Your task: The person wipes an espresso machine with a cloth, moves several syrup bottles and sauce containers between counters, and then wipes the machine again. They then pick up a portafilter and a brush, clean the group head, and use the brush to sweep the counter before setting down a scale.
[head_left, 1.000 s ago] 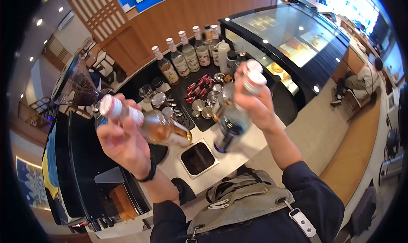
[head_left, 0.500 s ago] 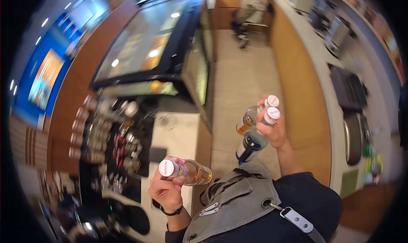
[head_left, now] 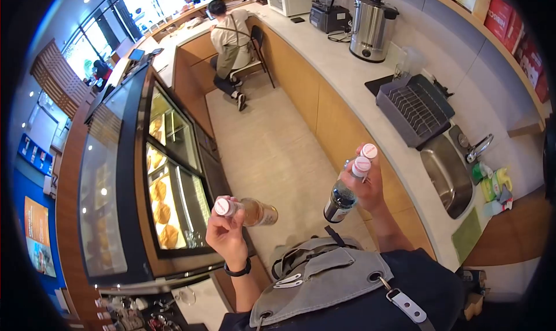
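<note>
My left hand (head_left: 227, 235), with a black band on its wrist, is closed around the neck of a syrup bottle (head_left: 260, 213). This bottle has a white cap and amber-coloured contents, and its base points right. My right hand (head_left: 369, 186) grips two more white-capped bottles by their necks, side by side. The nearer one is a dark syrup bottle (head_left: 340, 203) with a label on its side. Of the farther bottle, the cap (head_left: 369, 151) shows, while most of its body is hidden. A grey apron (head_left: 324, 279) covers my front.
A lit pastry display case (head_left: 200, 209) stands on the left. Along the right runs a counter (head_left: 324, 56) with a steel urn (head_left: 372, 30), dish rack (head_left: 417, 108) and sink (head_left: 446, 177). Down the aisle, a person (head_left: 231, 41) sits by a black chair (head_left: 260, 53).
My view has swung along the aisle, bringing the sink counter and seated person further into sight. The bottle-filled counter has slid to the lower left. Both hands still hold their bottles.
</note>
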Motion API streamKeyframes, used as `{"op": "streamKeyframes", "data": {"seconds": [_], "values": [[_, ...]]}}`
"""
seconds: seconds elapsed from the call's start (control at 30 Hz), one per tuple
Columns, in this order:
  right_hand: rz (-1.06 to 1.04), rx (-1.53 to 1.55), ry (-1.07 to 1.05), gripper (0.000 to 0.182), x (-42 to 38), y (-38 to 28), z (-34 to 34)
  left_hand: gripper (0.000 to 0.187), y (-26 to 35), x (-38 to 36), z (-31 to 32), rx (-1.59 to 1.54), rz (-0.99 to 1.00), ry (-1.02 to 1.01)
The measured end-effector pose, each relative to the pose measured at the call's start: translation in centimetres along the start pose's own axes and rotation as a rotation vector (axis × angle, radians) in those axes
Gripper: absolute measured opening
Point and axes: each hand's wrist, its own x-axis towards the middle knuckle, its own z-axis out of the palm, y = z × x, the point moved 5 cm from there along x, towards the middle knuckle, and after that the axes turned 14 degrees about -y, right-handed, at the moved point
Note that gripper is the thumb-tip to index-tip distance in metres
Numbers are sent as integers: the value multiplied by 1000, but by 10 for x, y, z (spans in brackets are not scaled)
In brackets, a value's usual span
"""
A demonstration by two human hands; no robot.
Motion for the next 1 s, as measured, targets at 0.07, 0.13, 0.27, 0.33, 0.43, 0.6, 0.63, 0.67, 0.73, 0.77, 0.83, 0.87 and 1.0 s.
{"op": "streamKeyframes", "data": {"seconds": [0.07, 0.13, 0.27, 0.33, 0.43, 0.6, 0.63, 0.67, 0.73, 0.77, 0.83, 0.87, 1.0], "values": [[40, 74, 79, 51, 30, 14, -19, 41, -30, 47, 13, 7, -39, 0], [-14, -21, 148, 63, 62, 30, -42, 41, -65, 94, 26, 41, -37, -41], [-34, -36, 319, 42, 119, 49, -70, 42, -134, 191, 55, 5, -74, -193], [-84, -147, 414, 28, 147, 62, -84, 42, -168, 238, 68, -4, -104, -272], [-83, -99, 582, 14, 196, 74, -94, 41, -214, 313, 91, 0, -82, -463], [-174, -55, 798, 37, 272, 98, -139, 42, -274, 432, 172, -97, -156, -675], [-184, -74, 810, 44, 288, 100, -149, 41, -285, 452, 193, -137, -141, -700], [-184, -112, 829, 44, 302, 103, -160, 40, -293, 470, 215, -186, -148, -725], [-182, -193, 851, 43, 332, 113, -185, 38, -312, 506, 260, -287, -163, -758], [-192, -168, 877, 33, 348, 117, -194, 38, -329, 521, 279, -292, -72, -864], [-141, -245, 873, 25, 374, 132, -223, 38, -359, 545, 319, -401, -68, -841], [-117, -278, 874, 21, 386, 140, -237, 39, -371, 555, 340, -451, -65, -833], [-120, -276, 883, 19, 427, 160, -288, 40, -417, 580, 412, -504, -200, -793]]}}
